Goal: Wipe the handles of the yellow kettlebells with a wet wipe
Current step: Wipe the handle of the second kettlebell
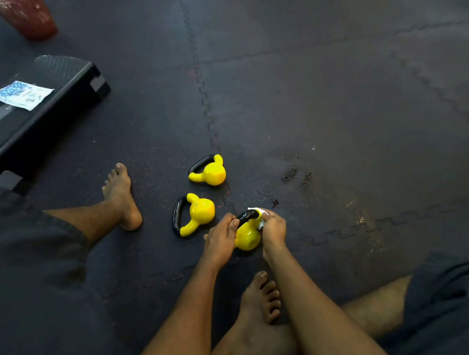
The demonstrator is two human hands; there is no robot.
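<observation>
Three yellow kettlebells with black handles are on the dark rubber floor. The nearest kettlebell point(247, 237) stands between my hands. My left hand point(221, 241) grips the left side of its black handle point(246, 216). My right hand point(274, 229) holds a white wet wipe point(261, 216) pressed round the handle's right end. A second kettlebell point(201, 212) lies on its side just to the left, and a third kettlebell point(213, 172) lies on its side beyond it. Neither is touched.
A black step platform point(47, 116) lies at the left with a wet-wipe packet point(20, 94) on top. A red basket point(24, 5) stands at the far left corner. My bare feet point(122, 195) and legs rest on the floor near the kettlebells.
</observation>
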